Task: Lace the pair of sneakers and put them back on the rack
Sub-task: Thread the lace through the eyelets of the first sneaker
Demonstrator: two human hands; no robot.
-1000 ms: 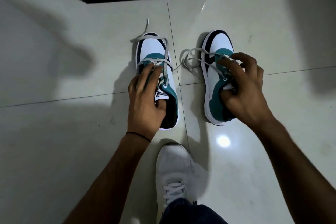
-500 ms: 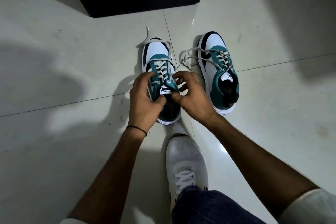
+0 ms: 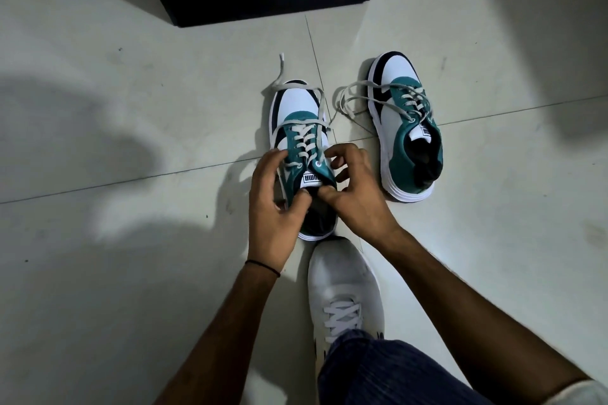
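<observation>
Here, lacing stage: both hands at the collar of the near sneaker (image 3: 304, 141)
Left hand (image 3: 273, 204) and right hand (image 3: 355, 197) pinch its tongue; laces loose; second sneaker (image 3: 406, 128) beyond right hand; next, tie ends

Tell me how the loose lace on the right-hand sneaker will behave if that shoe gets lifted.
The lace lies in slack loops on the floor, so it is probably floppy and would dangle or drag. It is threaded through the eyelets, so it likely stays with the right-hand sneaker. Untied, it might snag.
</observation>
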